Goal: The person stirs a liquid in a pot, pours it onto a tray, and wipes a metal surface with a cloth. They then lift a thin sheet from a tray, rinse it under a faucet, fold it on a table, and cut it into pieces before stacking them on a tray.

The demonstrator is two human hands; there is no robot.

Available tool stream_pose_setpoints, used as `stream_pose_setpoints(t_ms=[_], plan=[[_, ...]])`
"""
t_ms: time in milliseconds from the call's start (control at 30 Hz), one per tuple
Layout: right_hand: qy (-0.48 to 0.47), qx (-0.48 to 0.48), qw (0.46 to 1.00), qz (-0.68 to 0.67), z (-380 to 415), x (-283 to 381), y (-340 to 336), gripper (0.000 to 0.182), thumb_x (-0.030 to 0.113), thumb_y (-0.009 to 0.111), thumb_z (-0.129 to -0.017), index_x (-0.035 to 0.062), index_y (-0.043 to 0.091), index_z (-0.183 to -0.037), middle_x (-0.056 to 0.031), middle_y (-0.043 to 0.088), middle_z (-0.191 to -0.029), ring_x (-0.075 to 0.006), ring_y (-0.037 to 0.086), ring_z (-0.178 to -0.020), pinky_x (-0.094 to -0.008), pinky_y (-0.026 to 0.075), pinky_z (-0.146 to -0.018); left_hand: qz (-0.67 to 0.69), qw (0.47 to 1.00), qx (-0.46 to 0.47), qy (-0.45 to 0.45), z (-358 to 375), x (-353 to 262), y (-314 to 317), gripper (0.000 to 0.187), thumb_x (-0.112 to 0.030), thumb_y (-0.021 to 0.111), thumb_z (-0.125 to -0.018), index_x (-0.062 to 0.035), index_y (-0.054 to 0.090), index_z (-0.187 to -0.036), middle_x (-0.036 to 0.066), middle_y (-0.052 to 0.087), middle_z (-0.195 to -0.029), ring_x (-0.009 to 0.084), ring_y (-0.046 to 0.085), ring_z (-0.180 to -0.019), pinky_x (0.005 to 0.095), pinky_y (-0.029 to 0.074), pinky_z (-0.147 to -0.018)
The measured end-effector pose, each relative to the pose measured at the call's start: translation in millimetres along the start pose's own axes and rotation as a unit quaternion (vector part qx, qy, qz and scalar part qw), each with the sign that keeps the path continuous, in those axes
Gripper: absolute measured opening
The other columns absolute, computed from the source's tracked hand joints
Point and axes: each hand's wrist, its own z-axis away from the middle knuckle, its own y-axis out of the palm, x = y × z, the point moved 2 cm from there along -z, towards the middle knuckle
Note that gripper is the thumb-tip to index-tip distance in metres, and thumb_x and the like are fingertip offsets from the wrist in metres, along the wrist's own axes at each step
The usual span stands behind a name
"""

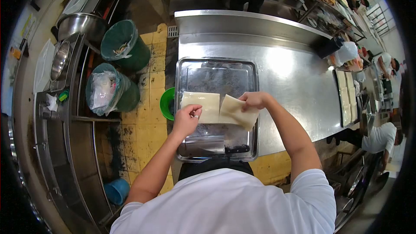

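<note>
Two pale, flat rectangular dough sheets lie side by side over a metal tray (216,75) in front of me. My right hand (255,101) pinches the top edge of the right dough sheet (236,112), which is lifted and bent at its right side. Over the lower left part of the left dough sheet (208,102) is my left hand (187,119), its fingers curled together. Whether those fingers hold anything is hidden. A wide-bladed knife (236,149) with a black handle rests along the tray's near side, below both hands.
The tray stands on a steel table (294,99) with a raised back edge. At its far right is a tray of pale sheets (346,97). Green bins (138,52) and a green bowl (166,104) are on the left. Co-workers (379,138) stand at the right and back.
</note>
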Motion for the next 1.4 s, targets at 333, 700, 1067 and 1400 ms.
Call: stream_pose_setpoints(t_ms=[333, 700, 1067, 1400], plan=[[-0.097, -0.027, 0.963, -0.249, 51, -67, 70, 0.038, -0.001, 0.074, -0.084, -0.0015, 0.068, -0.122, -0.0085, 0.074, -0.108, -0.0195, 0.071, -0.096, -0.0354, 0.058, -0.086, -0.384, 0.906, 0.118, 0.131, -87, 8, 6, 0.040, -0.033, 0.074, -0.089, -0.0045, 0.070, -0.117, 0.014, 0.069, -0.120, 0.0344, 0.064, -0.114, 0.0469, 0.049, -0.102], [-0.167, -0.085, 0.883, -0.431, 95, -98, 143, 0.047, -0.001, 0.079, -0.081, -0.0043, 0.065, -0.126, -0.0131, 0.071, -0.120, -0.0265, 0.070, -0.109, -0.0432, 0.057, -0.098, -0.512, 0.768, 0.385, 0.016, -145, -8, 24, 0.059, -0.058, 0.076, -0.078, -0.0064, 0.078, -0.108, 0.016, 0.075, -0.111, 0.0347, 0.071, -0.105, 0.0456, 0.055, -0.092], [-0.195, -0.116, 0.864, -0.449, 100, -103, 167, 0.048, -0.001, 0.076, -0.083, -0.0042, 0.064, -0.129, -0.0127, 0.071, -0.122, -0.0260, 0.069, -0.112, -0.0431, 0.056, -0.099, -0.435, 0.772, 0.463, -0.004, -162, 6, 35, 0.057, -0.050, 0.082, -0.076, -0.0029, 0.078, -0.107, 0.017, 0.076, -0.103, 0.0331, 0.071, -0.097, 0.0426, 0.055, -0.085], [-0.199, -0.117, 0.862, -0.452, 87, -88, 173, 0.048, 0.000, 0.076, -0.083, -0.0059, 0.063, -0.129, -0.0143, 0.070, -0.122, -0.0266, 0.070, -0.111, -0.0432, 0.056, -0.099, -0.375, 0.773, 0.509, -0.048, -153, -9, 34, 0.050, -0.039, 0.085, -0.077, -0.0071, 0.076, -0.114, 0.009, 0.075, -0.101, 0.0233, 0.069, -0.090, 0.0423, 0.055, -0.079]])
